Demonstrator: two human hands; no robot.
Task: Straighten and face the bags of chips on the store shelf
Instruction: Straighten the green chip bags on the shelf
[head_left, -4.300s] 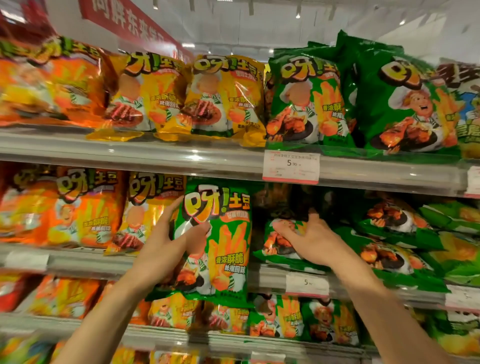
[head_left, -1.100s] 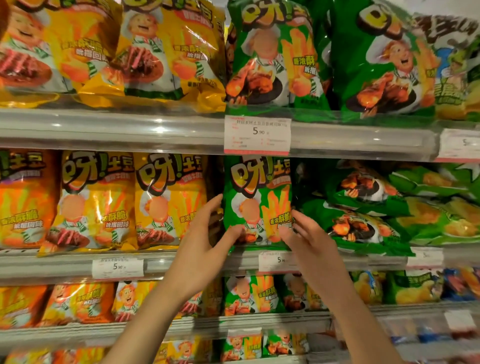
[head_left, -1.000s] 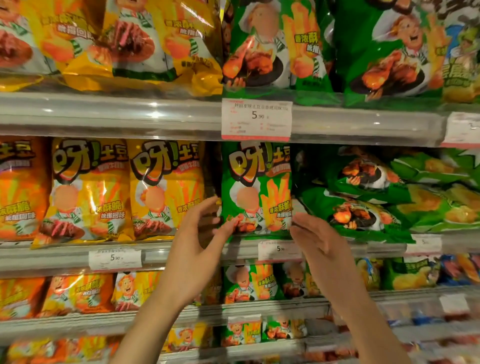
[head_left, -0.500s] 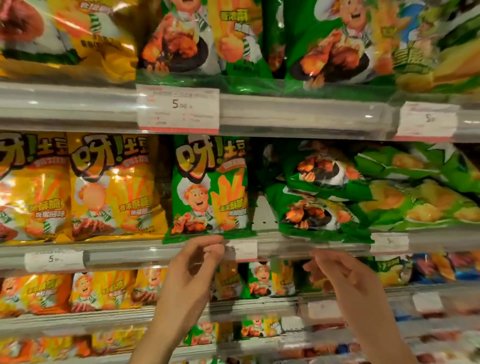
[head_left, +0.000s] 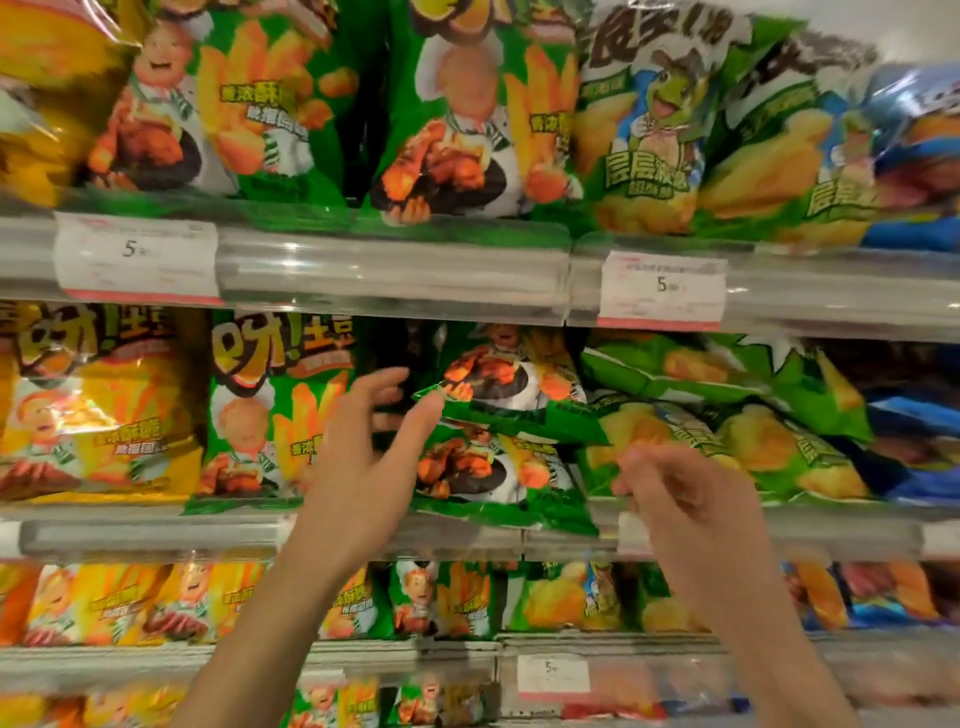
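Shelving unit, several tiers, packed with chip bags. Middle shelf rail (head_left: 156, 535) runs across the frame with a clear strip along its front edge; upper shelf rail (head_left: 395, 275) carries two price tags (head_left: 136, 260).

Upper tier: green bags stand upright, faces outward, so that row looks already faced. Middle tier, left: a yellow bag (head_left: 98, 410) and an upright green bag (head_left: 275, 415) stand side by side, fronts readable. This section appears done.

Middle tier, centre: two green bags lie flat and stacked, bottoms toward the aisle. The top flat bag (head_left: 498, 374) rests on the lower flat bag (head_left: 493, 473), whose bottom seam overhangs the rail. Lying down, neither shows its logo, which is presumably why the hands are aimed here. To their right more flat green bags (head_left: 727, 415) are piled the same way.

Left hand (head_left: 363, 467): fingers spread and relaxed, holding nothing. The thumb tip is at the near corner of the top flat bag; contact cannot be confirmed through the blur. Placement between the upright bag and the stack suggests a reach to lift the top one.

Right hand (head_left: 691, 499): fingers loosely curled in front of the rail just right of the lower flat bag. Motion blur heavy; whether it pinches anything cannot be told.

Judgement: the flat stack is next to be stood up.
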